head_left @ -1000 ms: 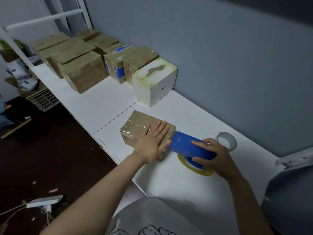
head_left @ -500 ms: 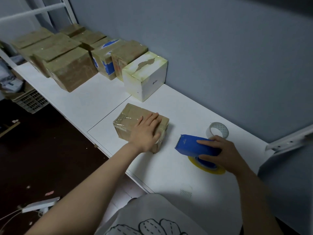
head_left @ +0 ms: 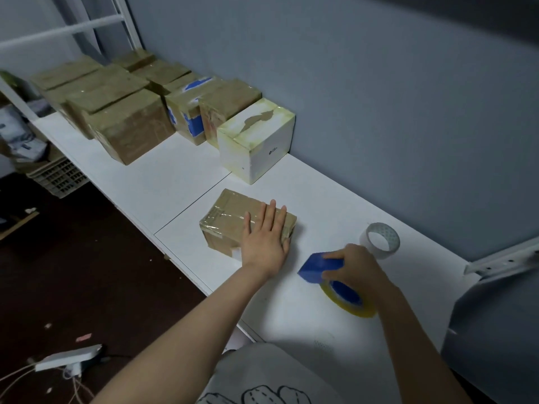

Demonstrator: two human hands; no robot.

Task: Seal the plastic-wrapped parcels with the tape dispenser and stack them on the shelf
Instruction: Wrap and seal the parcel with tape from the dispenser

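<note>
White shelf board (head_left: 180, 182) is running along a grey-blue wall, with a row of sealed cartons (head_left: 128, 123) sitting at its far left and a white box (head_left: 256, 141) ending that row.

Near the front edge, the plastic-wrapped parcel (head_left: 233, 223) is lying flat, well apart from the sealed row. The left hand (head_left: 267, 240) is lying palm-down on the parcel's right half, fingers straight and slightly fanned, forearm reaching in low from the near left. The right hand (head_left: 354, 265) is curling around the blue tape dispenser (head_left: 319, 265), thumb and fingers closed over its body, wrist bent down so the yellow-rimmed roll is resting on the board just to the right of the parcel. The dispenser and parcel are not touching. A spare roll of clear tape (head_left: 380, 240) is standing on the board just beyond the right hand.

Judging from this, the sealing pass is either about to begin or being set up again. To do it well, the flat hand should be bearing down firmly so the slick wrap is not sliding, while the dispenser's leading edge is being brought onto the parcel's right end and drawn across in one steady pull. Whether a loose tape end is hanging from the dispenser cannot be told. Fingers on top should be shifting aside ahead of the tape's path.
</note>
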